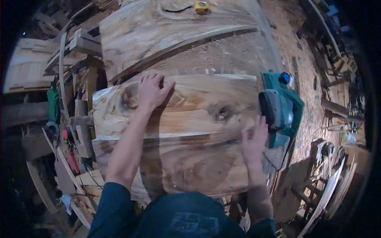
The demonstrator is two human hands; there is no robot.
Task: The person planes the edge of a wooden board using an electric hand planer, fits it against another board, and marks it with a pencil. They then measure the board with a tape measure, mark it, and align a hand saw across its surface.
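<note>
A wide wooden slab with dark knots [190, 115] lies across the middle, its front edge along a second, browner board [198, 166] nearer my body. My left hand [152, 90] rests on the slab's upper left part beside a knot, fingers spread near its far edge. Toward the right end, my right hand [254, 139] is over the boards with its fingers apart and slightly blurred, holding nothing. Just right of it stands a green power planer [279, 109], close to the fingertips; whether they touch it is unclear.
Beyond the slab lies another large board [166, 31], with a yellow tape measure [201, 6] on it. Stacked planks [35, 63] and red-handled tools [71, 160] are at left. Wood shavings [313, 107] cover the ground at right, near scrap wood [325, 194].
</note>
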